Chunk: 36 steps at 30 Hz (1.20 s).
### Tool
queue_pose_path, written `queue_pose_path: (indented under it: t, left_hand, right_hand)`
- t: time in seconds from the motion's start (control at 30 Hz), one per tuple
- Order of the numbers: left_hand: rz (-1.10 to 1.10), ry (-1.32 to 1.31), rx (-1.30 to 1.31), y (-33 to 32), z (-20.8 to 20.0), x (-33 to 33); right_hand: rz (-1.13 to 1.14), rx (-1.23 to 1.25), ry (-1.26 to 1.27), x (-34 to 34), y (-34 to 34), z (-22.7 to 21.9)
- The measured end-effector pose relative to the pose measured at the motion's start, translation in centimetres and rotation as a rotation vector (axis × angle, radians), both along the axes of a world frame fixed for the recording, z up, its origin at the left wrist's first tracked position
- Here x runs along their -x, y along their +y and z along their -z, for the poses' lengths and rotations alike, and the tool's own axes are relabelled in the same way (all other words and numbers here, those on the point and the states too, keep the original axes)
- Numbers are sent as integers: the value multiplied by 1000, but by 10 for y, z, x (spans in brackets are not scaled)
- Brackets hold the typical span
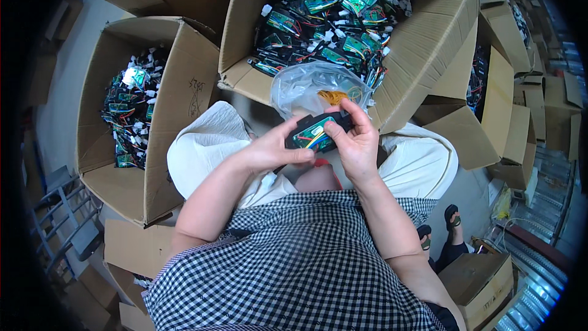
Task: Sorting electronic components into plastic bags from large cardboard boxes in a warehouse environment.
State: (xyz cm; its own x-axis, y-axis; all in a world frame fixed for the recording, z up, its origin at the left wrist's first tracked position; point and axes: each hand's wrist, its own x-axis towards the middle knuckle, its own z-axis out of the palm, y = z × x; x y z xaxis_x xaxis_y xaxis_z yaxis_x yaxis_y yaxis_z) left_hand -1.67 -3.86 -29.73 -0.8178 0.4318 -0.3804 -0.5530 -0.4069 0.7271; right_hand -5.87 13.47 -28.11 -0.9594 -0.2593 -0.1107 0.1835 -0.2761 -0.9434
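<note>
Module: from where I stand, the circuit module, a green board in a black casing, sits between the two hands, gripped from both ends, its board face up toward the wearer.
Wires: red, yellow and blue wires run over the board, right inside the grip.
Left grip: the left hand is closed about the module's left end, thumb along the near edge, fingers at the far side.
Right grip: the right hand grasps the right end, thumb pressed on the board's face, forefinger arched over the far corner.
Bag: just beyond the grip, a clear plastic bag lies open, with yellow bands in it.
Big carton: farther past the bag stands a big carton, heaped with loose boards and white plugs.
Side carton: left of the grip and well apart, a side carton on its side holds more such boards.
Right carton: a flap-open right carton stands off to the grip's right, dark pieces within.
Lap: pale trousers flank the grip, the checked garment nearer the body.
</note>
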Motion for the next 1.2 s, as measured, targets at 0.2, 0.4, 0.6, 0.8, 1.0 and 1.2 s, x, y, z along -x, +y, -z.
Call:
queue_pose_path:
  t: [0.2,0.4,0.6,0.8,1.0,1.2]
  left_hand:
    - [-110,-92,179,-3,3,-17]
    - [-402,47,95,-16,-7,-7]
    - [-628,23,-31,-1,-20,-22]
    - [-506,85,-161,39,-44,5]
    - [-293,111,-342,50,-40,2]
    - [-363,-14,-838,46,-23,-12]
  right_hand:
    - [-198,-689,282,67,37,29]
    - [-461,-1550,979,112,44,67]
    - [-162,-839,468,112,49,42]
    - [-300,-312,12,74,38,-42]
    - [-315,-163,-4,55,51,-41]
    - [-662,408,-413,27,76,-39]
